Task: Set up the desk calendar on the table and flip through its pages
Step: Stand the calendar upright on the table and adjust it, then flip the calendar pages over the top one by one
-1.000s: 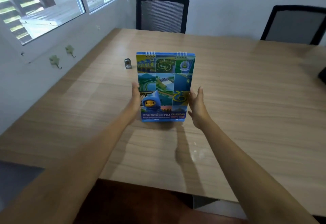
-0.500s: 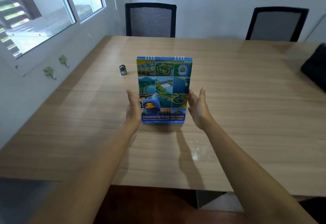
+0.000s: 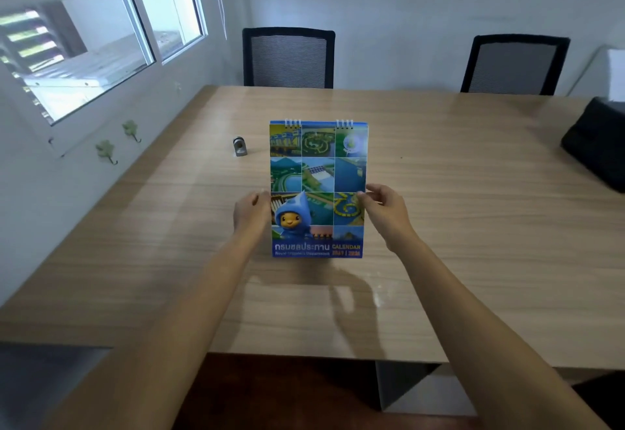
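The calendar (image 3: pixel 318 189) stands upright on the table (image 3: pixel 473 226), midway between the left and right edges, cover facing the near edge. The left hand (image 3: pixel 252 211) grips its left edge. The right hand (image 3: pixel 385 209) pinches its right edge with thumb and fingertips. A small metal object (image 3: pixel 239 146) sits toward the left edge, apart from the calendar.

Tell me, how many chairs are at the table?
2. One chair is at the far side, behind the calendar; the other chair is further right. More may sit outside the picture.
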{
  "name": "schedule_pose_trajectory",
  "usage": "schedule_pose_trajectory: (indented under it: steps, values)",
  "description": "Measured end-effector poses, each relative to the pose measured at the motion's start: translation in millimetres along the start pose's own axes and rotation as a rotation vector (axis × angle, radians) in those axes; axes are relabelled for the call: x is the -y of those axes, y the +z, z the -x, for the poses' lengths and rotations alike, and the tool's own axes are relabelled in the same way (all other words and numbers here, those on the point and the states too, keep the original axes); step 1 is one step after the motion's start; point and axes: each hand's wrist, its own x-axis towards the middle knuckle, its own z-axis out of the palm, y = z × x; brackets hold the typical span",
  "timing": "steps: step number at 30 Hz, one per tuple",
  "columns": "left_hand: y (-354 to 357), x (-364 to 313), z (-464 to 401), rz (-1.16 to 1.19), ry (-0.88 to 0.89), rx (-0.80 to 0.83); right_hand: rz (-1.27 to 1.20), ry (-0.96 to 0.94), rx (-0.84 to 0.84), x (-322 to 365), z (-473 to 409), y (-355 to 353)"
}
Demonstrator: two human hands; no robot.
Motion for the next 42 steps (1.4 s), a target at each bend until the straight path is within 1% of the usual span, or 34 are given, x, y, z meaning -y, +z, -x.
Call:
schedule_pose_trajectory:
  steps: [4,7,11,14,18,21,24,26,28,30,33,35,36,37,39,40,41,42]
  values:
    - [-17,-4,-1,0.042,-0.063,0.121,-0.074,0.049,0.017,12,1,-9]
    - [-24,-12,4,0.105,-0.088,0.169,-0.110,0.067,0.030,22,4,-14]
    - [-31,-21,5,0.133,-0.105,0.162,-0.100,0.117,0.051,30,7,-19]
    - [-35,-25,9,0.194,-0.153,0.188,-0.108,0.108,0.058,36,9,-22]
    - [-37,-27,16,0.169,-0.165,0.201,-0.034,0.094,0.052,42,9,-26]
    - [-33,-38,18,0.118,-0.132,0.169,0.079,0.038,0.045,50,10,-31]
    - [-20,-57,27,0.063,-0.059,0.126,0.093,0.044,0.085,61,10,-37]
    - [-14,-67,30,0.015,-0.034,0.077,0.039,0.115,0.138,66,10,-36]
    - [-13,-68,28,-0.015,-0.030,0.078,-0.021,0.199,0.176,68,11,-35]
    - [-15,-65,21,0.041,-0.066,0.104,-0.107,0.262,0.223,70,14,-34]
    - [-18,-69,19,0.224,-0.153,0.174,-0.187,0.299,0.267,70,15,-36]
    - [-20,-79,21,0.268,-0.153,0.218,-0.291,0.309,0.275,73,13,-39]
    - [-21,-86,19,0.260,-0.122,0.215,-0.377,0.312,0.278,76,9,-41]
    - [-24,-94,16,0.268,-0.090,0.204,-0.474,0.302,0.278,80,4,-42]
    - [-31,-110,7,0.401,-0.067,0.240,-0.650,0.242,0.264,91,-4,-44]
    - [-32,-119,4,0.468,-0.050,0.265,-0.698,0.191,0.264,99,-6,-42]
    - [-31,-128,5,0.498,-0.039,0.269,-0.695,0.134,0.267,107,-8,-40]
    - [-30,-135,6,0.474,-0.023,0.260,-0.629,0.070,0.251,114,-9,-35]
